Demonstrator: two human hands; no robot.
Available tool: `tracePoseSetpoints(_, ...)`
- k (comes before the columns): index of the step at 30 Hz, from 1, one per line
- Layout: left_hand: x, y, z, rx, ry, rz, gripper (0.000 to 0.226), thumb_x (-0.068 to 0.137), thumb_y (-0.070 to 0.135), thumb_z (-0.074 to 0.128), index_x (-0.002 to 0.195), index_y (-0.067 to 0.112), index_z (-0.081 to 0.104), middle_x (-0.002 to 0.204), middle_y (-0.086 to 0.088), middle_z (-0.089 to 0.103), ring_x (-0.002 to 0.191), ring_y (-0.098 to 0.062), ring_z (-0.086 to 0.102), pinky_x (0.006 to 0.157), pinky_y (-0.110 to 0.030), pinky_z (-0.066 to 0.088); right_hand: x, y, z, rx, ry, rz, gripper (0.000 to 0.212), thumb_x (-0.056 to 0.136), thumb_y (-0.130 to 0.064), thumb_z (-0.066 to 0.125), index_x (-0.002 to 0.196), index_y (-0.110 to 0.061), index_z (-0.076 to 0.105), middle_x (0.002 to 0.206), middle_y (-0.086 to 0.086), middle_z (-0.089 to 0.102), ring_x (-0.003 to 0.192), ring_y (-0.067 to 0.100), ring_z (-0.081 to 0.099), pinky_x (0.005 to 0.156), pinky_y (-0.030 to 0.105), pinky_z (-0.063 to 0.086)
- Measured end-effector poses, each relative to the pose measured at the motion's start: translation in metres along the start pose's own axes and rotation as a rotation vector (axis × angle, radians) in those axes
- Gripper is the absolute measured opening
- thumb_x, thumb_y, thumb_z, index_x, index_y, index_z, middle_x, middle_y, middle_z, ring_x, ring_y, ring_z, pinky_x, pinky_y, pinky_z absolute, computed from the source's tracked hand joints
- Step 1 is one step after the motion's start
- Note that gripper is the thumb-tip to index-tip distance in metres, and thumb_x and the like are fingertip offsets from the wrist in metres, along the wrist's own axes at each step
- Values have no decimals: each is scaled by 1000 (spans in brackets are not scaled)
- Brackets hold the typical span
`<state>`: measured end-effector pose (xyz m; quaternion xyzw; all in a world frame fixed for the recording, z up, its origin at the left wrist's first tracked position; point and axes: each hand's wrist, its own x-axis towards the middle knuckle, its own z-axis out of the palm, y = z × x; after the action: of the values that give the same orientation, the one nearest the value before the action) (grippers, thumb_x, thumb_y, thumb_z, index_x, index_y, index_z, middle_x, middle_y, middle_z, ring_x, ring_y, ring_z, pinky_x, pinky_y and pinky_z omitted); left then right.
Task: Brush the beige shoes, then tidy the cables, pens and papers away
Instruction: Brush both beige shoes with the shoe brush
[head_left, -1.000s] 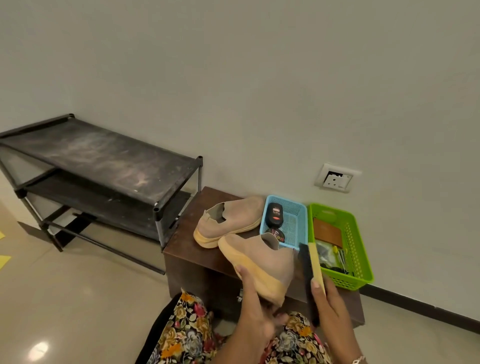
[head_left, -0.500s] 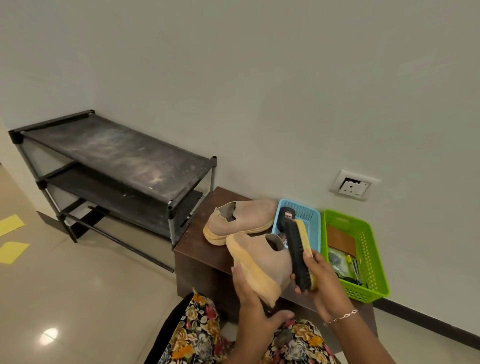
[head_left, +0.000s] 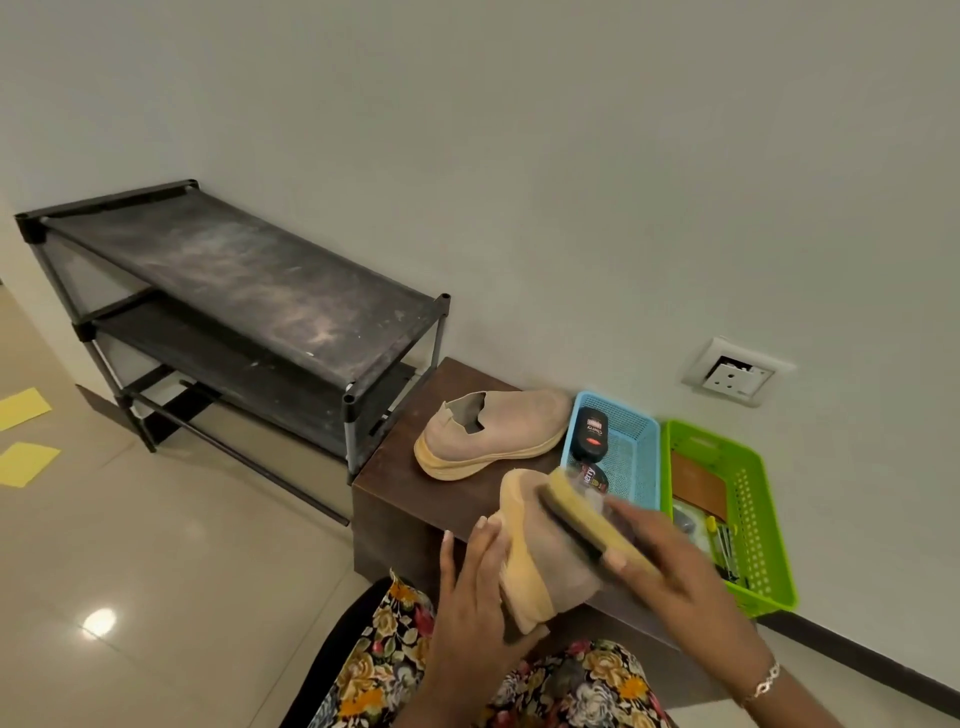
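Note:
My left hand (head_left: 475, 597) holds a beige shoe (head_left: 550, 561) by its tan sole, tilted up above the front edge of the brown table (head_left: 415, 483). My right hand (head_left: 670, 566) grips a shoe brush (head_left: 587, 519) with a yellow wooden back and dark bristles, laid across the shoe's upper. The second beige shoe (head_left: 493, 431) lies on the table behind. A green basket (head_left: 763, 519) at the right holds pens and a brown card.
A blue basket (head_left: 634, 457) with dark polish bottles (head_left: 592, 428) stands between the shoes and the green basket. A black two-tier rack (head_left: 244, 291) stands at the left against the wall. A wall socket (head_left: 735, 374) sits above the baskets. Yellow papers (head_left: 23, 439) lie on the floor.
The brush has swung from upright beside the shoe to lying across its upper. The shoe has tilted more upright in my left hand. The view has shifted right.

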<state>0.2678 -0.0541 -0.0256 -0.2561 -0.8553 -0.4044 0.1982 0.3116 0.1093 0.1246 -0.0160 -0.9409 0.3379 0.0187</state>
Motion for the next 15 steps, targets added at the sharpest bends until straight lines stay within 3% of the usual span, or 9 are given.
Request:
tracePoseSetpoints(2, 1, -3, 3, -11, 17, 40, 78, 73, 56, 58, 126, 2, 40, 135, -9, 39, 140, -18, 22, 115, -38, 16, 16, 4, 1, -311, -348, -148, 61, 72, -74, 41, 129, -52, 33, 120, -24, 44, 113, -8, 40, 93, 19, 39)
tracePoseSetpoints(4, 0, -4, 1, 6, 0, 43, 79, 69, 54, 59, 125, 1, 39, 134, -10, 39, 134, -24, 31, 115, -32, 14, 47, 20, 3, -305, -454, -116, 58, 83, -53, 52, 137, -39, 37, 126, -14, 42, 122, 0, 36, 99, 15, 31)
tracePoseSetpoints(8, -4, -2, 1, 83, -78, 94, 81, 74, 56, 54, 131, 2, 33, 137, -10, 35, 144, -15, 11, 118, -29, 6, 109, 56, 19, -416, -326, 185, 54, 89, -33, 57, 140, -29, 37, 128, 6, 48, 117, 21, 48, 94, 24, 36)
tracePoseSetpoints(10, -3, -6, -3, 42, -50, 32, 78, 84, 61, 43, 135, 2, 29, 138, -11, 35, 144, -12, 6, 117, -28, 7, 102, 62, 40, -171, -288, 196, 45, 86, -33, 61, 128, -29, 49, 115, 3, 55, 107, 18, 55, 95, 26, 44)
tracePoseSetpoints(13, -2, -10, -7, 28, -7, 52, 76, 88, 58, 39, 138, 4, 21, 137, -14, 36, 141, -19, 18, 117, -30, 12, 64, 46, 32, 110, -248, 72, 54, 63, -67, 61, 112, -45, 51, 116, -9, 60, 109, 6, 55, 99, 25, 42)
tracePoseSetpoints(15, -4, -7, -4, 99, -21, 135, 77, 83, 48, 51, 137, 2, 21, 137, -15, 37, 138, -23, 23, 117, -32, 15, 56, 42, 7, 231, -275, 63, 63, 58, -72, 62, 115, -47, 56, 114, -14, 65, 107, -2, 56, 93, 17, 42)
